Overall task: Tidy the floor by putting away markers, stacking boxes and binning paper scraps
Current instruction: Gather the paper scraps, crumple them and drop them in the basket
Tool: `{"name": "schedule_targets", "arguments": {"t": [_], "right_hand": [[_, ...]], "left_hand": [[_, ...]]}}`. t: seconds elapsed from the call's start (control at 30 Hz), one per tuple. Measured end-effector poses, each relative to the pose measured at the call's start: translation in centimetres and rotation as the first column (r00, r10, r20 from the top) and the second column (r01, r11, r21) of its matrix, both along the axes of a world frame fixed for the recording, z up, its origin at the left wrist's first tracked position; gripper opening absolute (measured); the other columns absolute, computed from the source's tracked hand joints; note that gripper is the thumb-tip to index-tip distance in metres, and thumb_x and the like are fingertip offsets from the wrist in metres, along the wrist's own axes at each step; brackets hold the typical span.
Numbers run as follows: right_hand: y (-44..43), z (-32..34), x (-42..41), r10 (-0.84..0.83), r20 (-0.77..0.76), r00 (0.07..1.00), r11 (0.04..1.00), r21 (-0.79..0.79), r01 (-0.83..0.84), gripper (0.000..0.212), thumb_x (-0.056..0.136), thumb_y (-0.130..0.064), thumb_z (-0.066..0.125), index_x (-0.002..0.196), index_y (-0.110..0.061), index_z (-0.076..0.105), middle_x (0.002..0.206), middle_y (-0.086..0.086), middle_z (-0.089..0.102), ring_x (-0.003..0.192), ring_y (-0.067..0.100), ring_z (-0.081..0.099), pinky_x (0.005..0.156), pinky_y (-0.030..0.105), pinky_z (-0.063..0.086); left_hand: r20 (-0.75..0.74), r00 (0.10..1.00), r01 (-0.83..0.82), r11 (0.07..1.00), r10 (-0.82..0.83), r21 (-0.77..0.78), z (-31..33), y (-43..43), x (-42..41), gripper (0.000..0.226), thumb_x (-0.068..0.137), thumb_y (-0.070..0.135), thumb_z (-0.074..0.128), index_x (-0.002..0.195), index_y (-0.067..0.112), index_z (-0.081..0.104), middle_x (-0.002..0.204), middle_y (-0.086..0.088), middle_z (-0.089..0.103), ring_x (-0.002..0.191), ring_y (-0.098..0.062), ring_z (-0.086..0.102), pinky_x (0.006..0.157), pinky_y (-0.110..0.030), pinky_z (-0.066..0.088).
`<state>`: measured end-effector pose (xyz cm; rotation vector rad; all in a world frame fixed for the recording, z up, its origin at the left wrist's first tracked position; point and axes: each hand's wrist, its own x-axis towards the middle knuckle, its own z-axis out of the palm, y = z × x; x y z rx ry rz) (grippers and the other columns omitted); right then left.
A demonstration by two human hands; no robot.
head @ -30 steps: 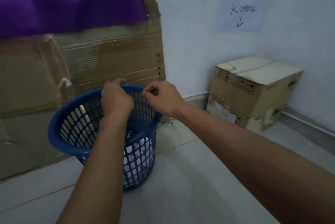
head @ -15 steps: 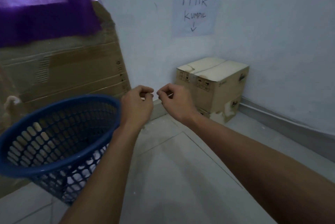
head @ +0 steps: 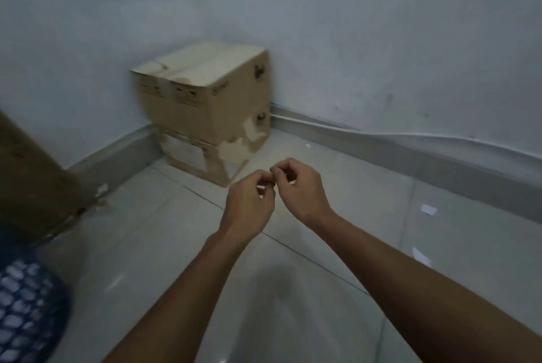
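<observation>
Hands, two, mine: left hand (head: 249, 205) and right hand (head: 300, 186), raised together above the floor tiles (head: 337, 245). Fingers curled, tips meeting. Whether anything tiny is pinched between them I cannot tell.

Boxes (head: 205, 104): two, cardboard, already stacked in the corner.

Paper scraps: one white piece (head: 428, 209) and another (head: 421, 257) on the tiles to my right, well apart from both hands.

Bin: blue basket (head: 29, 312), blurred, at the lower left edge, far from the scraps.

Markers: none in view.

Hazards, as I judge them: thin scraps lying flat may resist a pinch and slide on the smooth tile, and a loose grip on the carry back could drop them short of the basket.

Changes from half a second ago: view swung right and down, basket gone from beside my left hand to the frame's corner, wall sign nearly lost off the top, scraps newly visible. Hands unchanged, curled and tip to tip.
</observation>
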<state>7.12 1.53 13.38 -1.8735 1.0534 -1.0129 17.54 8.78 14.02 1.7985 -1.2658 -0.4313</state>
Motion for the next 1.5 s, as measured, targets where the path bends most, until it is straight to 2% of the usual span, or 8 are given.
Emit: {"name": "schedule_targets", "arguments": {"t": [0.27,0.43,0.53,0.63,0.73,0.97,1.23,1.5], "right_hand": [[-1.2,-8.8,-12.9,-0.306,-0.190,0.933,0.945,0.062,0.322,0.014,0.096,-0.014,0.058,0.106,-0.016,0.067,0.108,-0.004,0.067,0.105,0.012,0.059,0.090,0.029,0.047],[-0.9,-13.4,-20.4,-0.603,-0.494,0.626,0.731,-0.029,0.682,0.052,0.097,-0.027,0.055,0.143,-0.010,0.041,0.153,0.012,0.037,0.143,0.029,0.031,0.115,0.048,0.027],[-0.8,-16.0,-22.2,-0.505,-0.655,0.562,0.701,0.069,0.710,0.070,0.101,-0.037,0.042,0.156,-0.006,0.011,0.164,0.018,0.005,0.152,0.032,0.002,0.123,0.047,0.005],[-2.4,-18.1,-23.5,-0.346,-0.661,0.667,0.849,0.082,0.521,0.067,0.105,-0.032,0.033,0.157,-0.007,-0.002,0.164,0.015,-0.008,0.152,0.029,-0.010,0.122,0.039,-0.010],[-5.7,-18.3,-24.9,-0.273,-0.580,0.767,0.932,0.039,0.361,0.068,0.103,-0.021,0.040,0.157,-0.007,0.001,0.165,0.014,-0.007,0.152,0.026,-0.010,0.123,0.040,-0.005],[-13.5,-18.3,-28.7,-0.247,-0.717,0.652,0.928,0.017,0.371,0.062,0.104,-0.042,0.033,0.156,-0.013,0.018,0.166,0.008,0.006,0.153,0.024,-0.001,0.121,0.044,0.001],[-5.4,-18.2,-27.9,-0.154,-0.570,0.807,0.982,0.003,0.189,0.054,0.099,-0.040,0.034,0.149,-0.020,0.041,0.156,-0.001,0.038,0.148,0.014,0.024,0.117,0.032,0.014],[-0.8,-18.6,-26.2,-0.332,-0.516,0.790,0.941,-0.234,0.243,0.037,0.081,0.013,0.068,0.115,-0.002,0.072,0.115,0.021,0.068,0.102,0.039,0.063,0.089,0.039,0.050]], "left_hand": [[-0.051,0.926,0.377,0.901,-0.375,0.214,-7.8,-4.3,-9.8,0.026,0.097,0.016,0.054,0.119,0.019,0.066,0.122,0.004,0.066,0.104,-0.010,0.062,0.092,-0.023,0.050],[-0.081,0.848,0.525,0.810,-0.524,0.260,-11.8,-6.1,-15.6,0.022,0.096,0.015,0.056,0.115,0.021,0.065,0.120,0.002,0.064,0.107,-0.010,0.057,0.091,-0.016,0.042],[-0.078,0.810,0.581,0.778,-0.581,0.241,-13.7,-7.3,-18.2,0.022,0.092,0.007,0.059,0.110,0.016,0.068,0.115,-0.001,0.066,0.106,-0.014,0.060,0.093,-0.019,0.044],[-0.075,0.785,0.618,0.768,-0.615,0.172,-15.2,-9.4,-20.8,0.025,0.088,-0.002,0.058,0.107,0.010,0.069,0.109,-0.005,0.067,0.104,-0.018,0.062,0.096,-0.028,0.047],[-0.125,0.826,0.562,0.820,-0.550,0.105,-16.1,-11.3,-22.8,0.027,0.091,-0.003,0.055,0.112,0.010,0.067,0.111,-0.004,0.067,0.101,-0.015,0.062,0.094,-0.027,0.050],[-0.257,0.870,0.459,0.881,-0.420,0.114,-17.9,-12.5,-22.6,0.036,0.090,-0.008,0.053,0.119,0.011,0.063,0.115,-0.002,0.065,0.100,-0.006,0.063,0.088,-0.006,0.045],[-0.300,0.861,0.464,0.876,-0.412,0.129,-17.9,-11.3,-21.6,0.034,0.090,-0.006,0.053,0.116,0.013,0.064,0.109,-0.001,0.068,0.100,-0.007,0.064,0.087,-0.007,0.046],[-0.313,0.863,0.466,0.865,-0.396,0.189,-17.7,-9.2,-20.2,0.032,0.090,-0.004,0.053,0.113,0.013,0.067,0.112,-0.001,0.068,0.101,-0.007,0.063,0.083,-0.002,0.043]]}}
